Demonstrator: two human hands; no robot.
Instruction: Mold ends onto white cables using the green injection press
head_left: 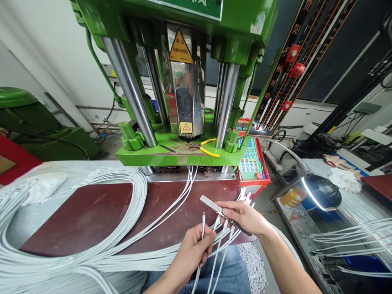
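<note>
Left hand (197, 244): fingers curled, pinching white cable (203, 230), thin, round, metal plug (203, 215) at tip, upright over smooth maroon board (165, 196). Right hand (242, 216): closed round flat dull-silver metal bar (210, 203), white connectors (226, 224) just below. Beyond: green press (180, 159), polished steel columns (228, 102).

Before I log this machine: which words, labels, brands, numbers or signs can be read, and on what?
"産品 檢驗合格証": orange triangle sticker; its bottom line is too small.
"阳", "械有限公司": black panel; other characters unclear.
Yellow warning label: text too small.
Green top sign: cut off.
Keypad: too small.
</note>
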